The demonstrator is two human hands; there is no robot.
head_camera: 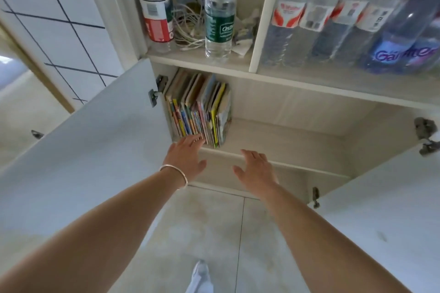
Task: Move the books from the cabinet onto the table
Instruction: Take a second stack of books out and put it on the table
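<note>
A row of several thin colourful books [198, 107] stands upright at the left end of a pale cabinet shelf [281, 143]. My left hand [187, 158], with a bangle on the wrist, is open and its fingertips touch the bottom of the book spines. My right hand [256, 167] is open too, fingers spread, over the shelf's front edge just right of the books and holding nothing. No table is in view.
Both cabinet doors stand open, the left door [95, 150] and the right door [392, 197]. The shelf above holds water bottles [219, 12], a cable tangle [188, 24] and packed bottles [345, 14]. Tiled floor [214, 233] and my shoe [201, 276] lie below.
</note>
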